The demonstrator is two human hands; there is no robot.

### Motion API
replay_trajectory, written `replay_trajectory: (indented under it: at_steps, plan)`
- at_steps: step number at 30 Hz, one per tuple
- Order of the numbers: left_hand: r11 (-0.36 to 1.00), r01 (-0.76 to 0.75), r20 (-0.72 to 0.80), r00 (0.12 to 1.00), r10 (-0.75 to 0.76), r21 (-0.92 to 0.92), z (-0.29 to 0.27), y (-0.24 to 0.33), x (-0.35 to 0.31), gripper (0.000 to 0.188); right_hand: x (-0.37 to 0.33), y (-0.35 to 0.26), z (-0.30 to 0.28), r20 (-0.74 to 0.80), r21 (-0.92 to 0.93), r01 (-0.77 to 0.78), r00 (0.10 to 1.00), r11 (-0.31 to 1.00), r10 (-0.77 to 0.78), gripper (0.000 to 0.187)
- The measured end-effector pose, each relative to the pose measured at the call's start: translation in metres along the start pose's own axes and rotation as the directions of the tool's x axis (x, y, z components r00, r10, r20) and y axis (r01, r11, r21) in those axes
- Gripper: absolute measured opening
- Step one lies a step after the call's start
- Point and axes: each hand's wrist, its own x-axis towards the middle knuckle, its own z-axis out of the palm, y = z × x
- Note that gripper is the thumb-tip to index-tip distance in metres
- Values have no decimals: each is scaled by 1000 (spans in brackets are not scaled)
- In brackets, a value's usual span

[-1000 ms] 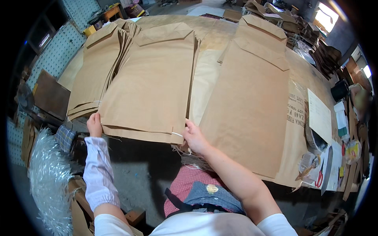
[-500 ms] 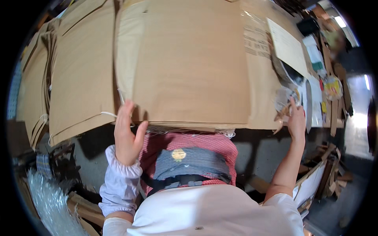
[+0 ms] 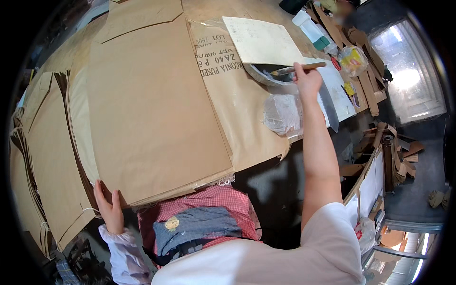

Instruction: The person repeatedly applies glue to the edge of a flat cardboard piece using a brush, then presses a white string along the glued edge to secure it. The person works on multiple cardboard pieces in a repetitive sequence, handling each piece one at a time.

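A brush (image 3: pixel 285 71) with a wooden handle slants over the mouth of a round bowl (image 3: pixel 266 79), its bristle end just inside the rim, toward the far right of the worktable (image 3: pixel 209 9). The right hand (image 3: pixel 308 80) grasps that handle between thumb and fingers, the arm stretched well out. A pale board (image 3: pixel 260 40) lies partly across the bowl's far side; on the near side sits a crumpled clear plastic bag (image 3: pixel 282 114), and a long grey blade (image 3: pixel 328 105) rests just right of the forearm. Left of the bowl, a brown sheet with dark print (image 3: pixel 240 114) runs beneath the pile of large paper bags (image 3: pixel 152 104). At that pile's near left corner is the left hand (image 3: pixel 111 209), unclenched, thumb apart from the fingers — whether it presses on the paper I cannot tell. Further left stand more brown bags (image 3: pixel 54 156), fanned in stacks with white ties (image 3: pixel 90 209).
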Motion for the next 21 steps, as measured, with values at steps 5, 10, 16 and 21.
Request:
replay_trajectory:
  at_steps: [5,10,16,21]
  plan:
    - [914,-404,295,869,397,-39,0,53,-52,19,16,18,-9,-4,-505,190,975,842,-222,32]
    - [900,-396,480,834,271,181,67,3,-64,32,-9,-29,-9,18,-218,84,996,972,-82,35]
    - [862,-459,378,853,360,215,98,-39,-64,31,6,-26,-12,130,-530,137,988,837,-80,42]
    - [898,-435,326,860,393,64,53,-1,-65,20,-13,-89,-22,26,-496,177,982,850,-189,38]
